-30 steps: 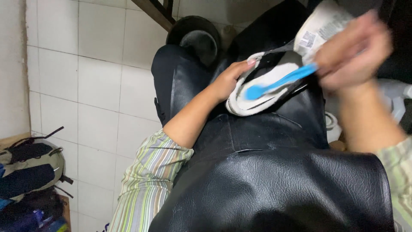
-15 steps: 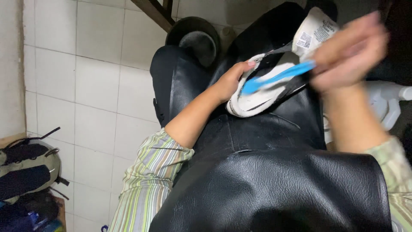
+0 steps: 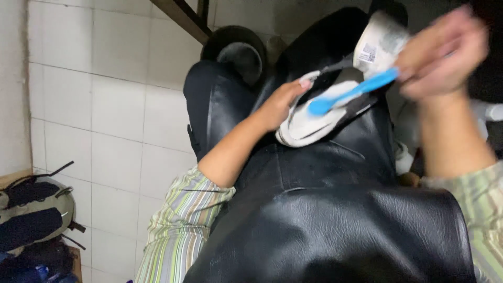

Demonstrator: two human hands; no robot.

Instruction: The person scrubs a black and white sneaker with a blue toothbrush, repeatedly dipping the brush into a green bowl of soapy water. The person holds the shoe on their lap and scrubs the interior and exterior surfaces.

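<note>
apron: glossy black leather-look apron [image 3: 335, 230] over lap, nearest
L hand [image 3: 280, 105]: clamped on white sneaker w/ black trim [image 3: 309, 123], resting on apron
R hand [image 3: 445, 52]: closed on blue plastic toothbrush [image 3: 348, 94]; head on shoe
progress: scrubbing mid-way, I'd judge; upper looks pale, other sides hidden
far: white tiled floor [image 3: 105, 105]

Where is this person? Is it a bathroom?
Maybe a tiled wash area or back room at home. White tiles cover the floor, a backpack lies there, and the hands scrub a shoe with a blue brush.

A home washing corner: white tiled floor [image 3: 105, 105] (grouted squares), backpack [image 3: 31, 215] on a low shelf.
</note>
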